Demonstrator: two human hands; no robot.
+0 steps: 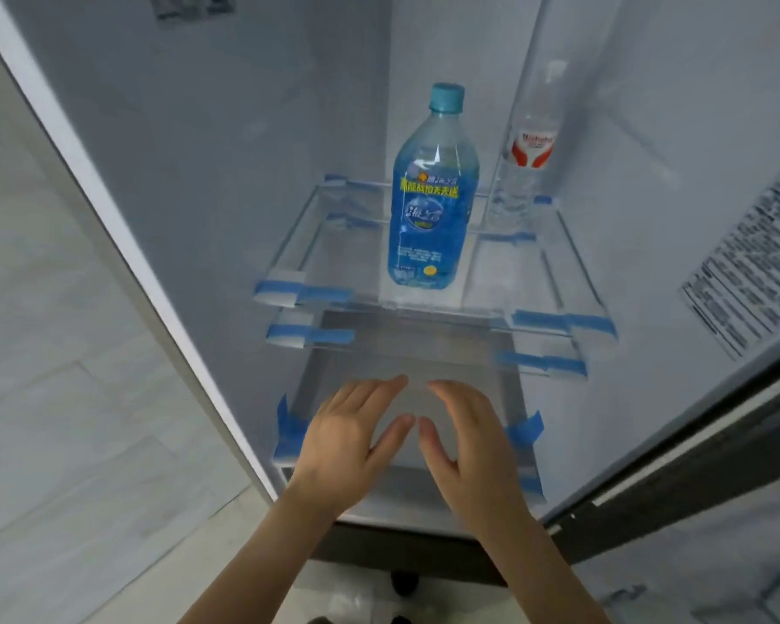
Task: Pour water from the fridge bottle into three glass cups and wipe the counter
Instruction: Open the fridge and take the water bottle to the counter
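Head view showed both hands held out empty at the lower centre of the frame, palms facing each other, the left hand [347, 443] and right hand [464, 448] nearly touching at the thumbs, fingers [379, 389] straight and relaxed, gripping nothing. The step in hand looked to be fetching the bottle. To do it well, the hands would need to reach up and in over the shelf edge, close round the label section where the body is widest, and lift straight up before drawing it out, so the base cleared the shelf lip. The blue bottle [428, 204] stood upright at frame centre on the top glass shelf [334, 245], capped in blue, blue-labelled and apparently near full. A clear bottle [525, 159] stood behind it, to the upper right.
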